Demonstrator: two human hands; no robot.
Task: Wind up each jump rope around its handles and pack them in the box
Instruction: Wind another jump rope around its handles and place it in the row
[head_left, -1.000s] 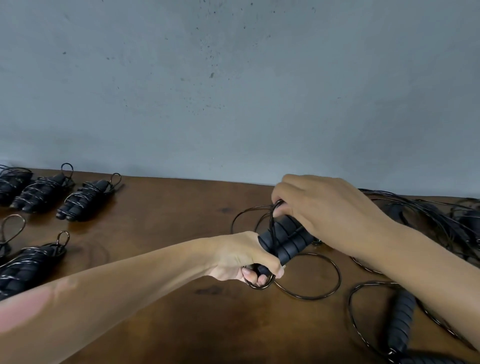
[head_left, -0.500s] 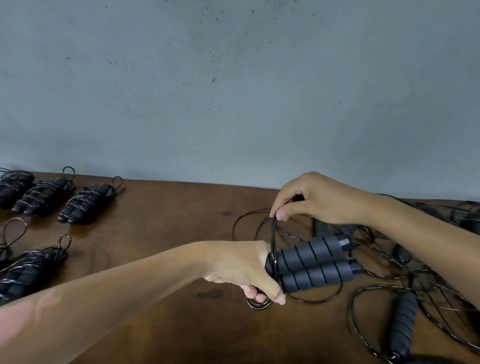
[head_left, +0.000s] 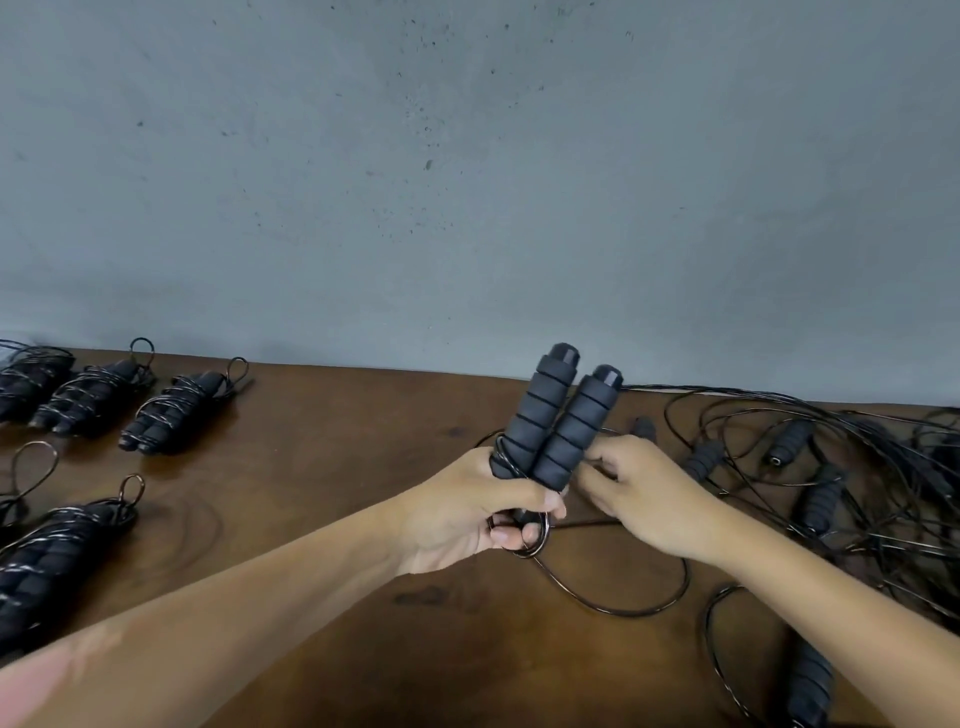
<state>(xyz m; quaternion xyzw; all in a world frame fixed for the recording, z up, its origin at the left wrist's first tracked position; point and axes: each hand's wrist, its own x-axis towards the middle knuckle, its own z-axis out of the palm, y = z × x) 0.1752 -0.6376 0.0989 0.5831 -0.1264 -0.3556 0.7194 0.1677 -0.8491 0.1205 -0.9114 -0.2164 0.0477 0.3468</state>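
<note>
Where half a second before the pair of black ribbed foam handles (head_left: 558, 421) had lain level, now stood upright, gripped at the base by the left hand (head_left: 470, 512) above the brown wooden table (head_left: 322, 467). Right hand (head_left: 641, 493) just beside, fingers curled, seemingly pinching thin black cord (head_left: 613, 605). First turns barely begun; no box visible.

Black on brown
I see black ribbed handles (head_left: 556, 421), thin black rope (head_left: 613, 605), a dark brown counter (head_left: 332, 467), speckled grey wall (head_left: 467, 182) at twelve o'clock.
</note>
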